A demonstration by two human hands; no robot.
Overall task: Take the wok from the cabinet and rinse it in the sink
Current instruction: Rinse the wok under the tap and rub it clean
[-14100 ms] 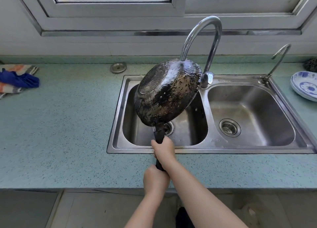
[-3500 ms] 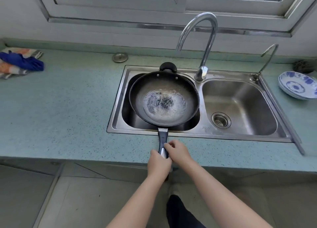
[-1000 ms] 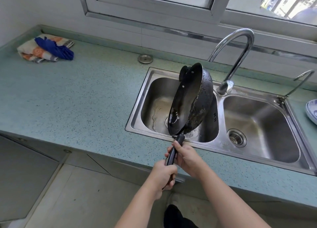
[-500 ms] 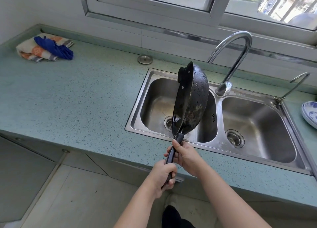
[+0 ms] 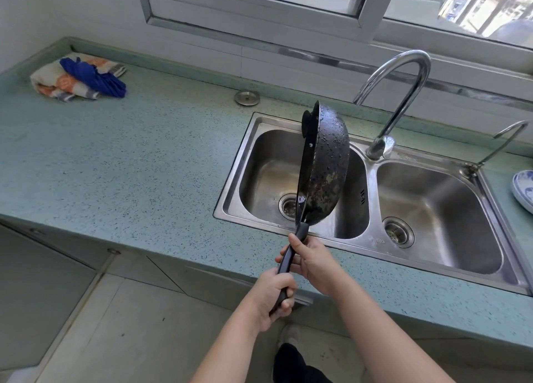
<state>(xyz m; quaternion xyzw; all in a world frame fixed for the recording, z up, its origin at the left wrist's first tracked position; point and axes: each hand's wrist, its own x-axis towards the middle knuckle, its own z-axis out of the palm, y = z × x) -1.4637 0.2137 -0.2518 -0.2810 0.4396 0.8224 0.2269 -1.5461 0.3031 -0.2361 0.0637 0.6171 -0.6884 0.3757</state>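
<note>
The black wok (image 5: 326, 169) stands almost on edge above the left basin of the steel double sink (image 5: 372, 239). Its wet, speckled underside faces right and its inside faces left. Both hands grip its long black handle: my right hand (image 5: 313, 260) sits higher, close to the pan, and my left hand (image 5: 274, 299) holds the handle's end. The handle runs down over the counter's front edge. No water runs from the tall curved tap (image 5: 401, 99).
Folded cloths (image 5: 78, 78), one of them blue, lie at the far left of the green counter (image 5: 115, 163). A metal sink plug (image 5: 247, 97) sits behind the sink. A small second tap (image 5: 496, 146) and a blue-and-white dish (image 5: 523, 190) are at the right. Window above.
The wok, held flat over the left basin seconds ago, now stands on edge. In the last second it has tipped a little more upright; both hands keep their grip.
</note>
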